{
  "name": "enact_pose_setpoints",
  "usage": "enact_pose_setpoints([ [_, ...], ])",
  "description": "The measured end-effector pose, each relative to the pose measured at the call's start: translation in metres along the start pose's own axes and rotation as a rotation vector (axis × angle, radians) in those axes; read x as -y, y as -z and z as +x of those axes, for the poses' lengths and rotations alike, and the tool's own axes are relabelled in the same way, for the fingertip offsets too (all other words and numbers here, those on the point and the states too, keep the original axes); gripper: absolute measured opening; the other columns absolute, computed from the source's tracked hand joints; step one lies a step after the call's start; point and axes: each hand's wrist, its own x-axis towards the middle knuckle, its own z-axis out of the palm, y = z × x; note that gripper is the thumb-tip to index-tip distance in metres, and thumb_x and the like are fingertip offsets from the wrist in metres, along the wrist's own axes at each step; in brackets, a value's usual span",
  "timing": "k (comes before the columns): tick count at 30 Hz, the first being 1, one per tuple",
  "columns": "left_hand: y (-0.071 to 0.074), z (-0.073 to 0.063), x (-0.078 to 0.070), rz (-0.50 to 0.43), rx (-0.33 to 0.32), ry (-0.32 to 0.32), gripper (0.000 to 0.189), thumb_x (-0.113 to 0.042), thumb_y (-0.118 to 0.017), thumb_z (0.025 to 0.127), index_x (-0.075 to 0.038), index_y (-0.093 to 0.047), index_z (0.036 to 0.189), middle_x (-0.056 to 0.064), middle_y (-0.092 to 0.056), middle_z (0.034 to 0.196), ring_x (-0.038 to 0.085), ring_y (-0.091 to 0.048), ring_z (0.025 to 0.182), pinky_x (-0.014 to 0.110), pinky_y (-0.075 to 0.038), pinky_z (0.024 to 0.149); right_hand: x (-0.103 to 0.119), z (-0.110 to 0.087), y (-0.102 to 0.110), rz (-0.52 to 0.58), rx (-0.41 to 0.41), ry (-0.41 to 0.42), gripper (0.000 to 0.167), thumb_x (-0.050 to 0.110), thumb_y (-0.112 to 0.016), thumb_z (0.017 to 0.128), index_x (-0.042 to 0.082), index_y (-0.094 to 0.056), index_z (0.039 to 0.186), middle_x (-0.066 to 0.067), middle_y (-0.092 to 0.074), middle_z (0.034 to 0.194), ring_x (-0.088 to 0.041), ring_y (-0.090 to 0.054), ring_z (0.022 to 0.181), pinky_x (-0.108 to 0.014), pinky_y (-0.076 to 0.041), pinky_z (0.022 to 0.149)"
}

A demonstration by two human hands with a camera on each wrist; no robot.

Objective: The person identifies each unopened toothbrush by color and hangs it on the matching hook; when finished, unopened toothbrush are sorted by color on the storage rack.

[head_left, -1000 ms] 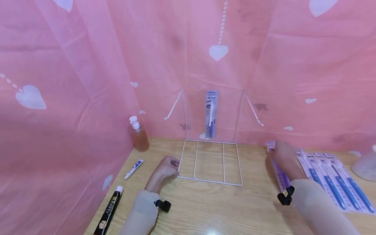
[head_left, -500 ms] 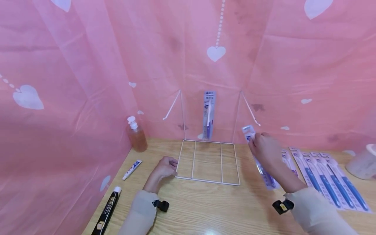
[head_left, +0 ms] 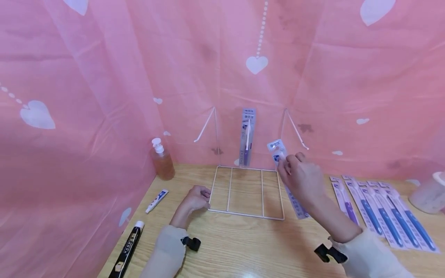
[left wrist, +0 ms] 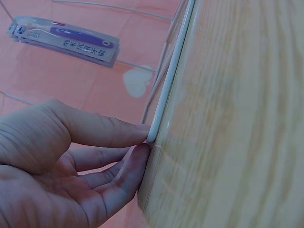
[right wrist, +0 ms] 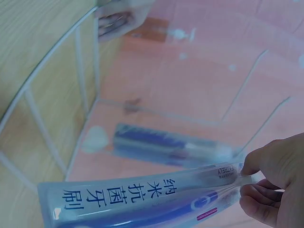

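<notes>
My left hand [head_left: 195,198] pinches the front left corner of a white wire display rack [head_left: 246,214]; in the left wrist view the thumb and fingertips meet at the bar's end [left wrist: 156,126]. Two or more packaged toothbrushes [head_left: 252,131] hang on the rack's middle hook. To the right of them, my right hand [head_left: 301,179] grips another packaged toothbrush [head_left: 295,204], raised and tilted over the rack's right side. The right wrist view shows this toothbrush pack [right wrist: 133,197] pinched near its narrow upper part. The left hook [head_left: 204,125] and right hook [head_left: 296,128] carry nothing.
One purple packaged toothbrush [head_left: 347,206] and several blue packaged toothbrushes [head_left: 389,224] lie in a row at right, beside a white cup [head_left: 427,195]. At left are a pump bottle [head_left: 163,166], a small toothpaste tube [head_left: 157,201] and a black tube [head_left: 128,247]. A pink curtain [head_left: 347,77] stands behind.
My right hand has lifted a purple packaged toothbrush off the row and carried it left to the rack's right side. My left hand stays at the rack's corner.
</notes>
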Motion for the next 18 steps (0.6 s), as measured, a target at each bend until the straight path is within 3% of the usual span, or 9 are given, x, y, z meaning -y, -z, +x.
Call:
enact_pose_setpoints([
  [9, 0.000, 0.002, -0.001, 0.007, 0.002, 0.018, 0.048, 0.019, -0.076, 0.064, 0.007, -0.065, 0.109, 0.011, -0.060, 0.094, 0.024, -0.058, 0.088, 0.035, -0.052, 0.080, 0.039, 0.009, 0.019, 0.068, -0.153, 0.136, 0.013, 0.008, -0.065, 0.084, -0.002, -0.064, 0.075, -0.009, -0.054, 0.064, -0.019, -0.051, 0.048, -0.034, -0.044, 0.038],
  [18, 0.000, 0.001, 0.001, 0.005, 0.001, 0.010, 0.048, 0.019, -0.076, 0.065, 0.009, -0.063, 0.110, 0.012, -0.060, 0.095, 0.024, -0.061, 0.088, 0.035, -0.053, 0.080, 0.064, 0.013, 0.019, 0.148, -0.183, 0.159, 0.011, 0.009, -0.066, 0.083, -0.001, -0.066, 0.077, -0.008, -0.057, 0.066, -0.017, -0.054, 0.053, -0.032, -0.047, 0.041],
])
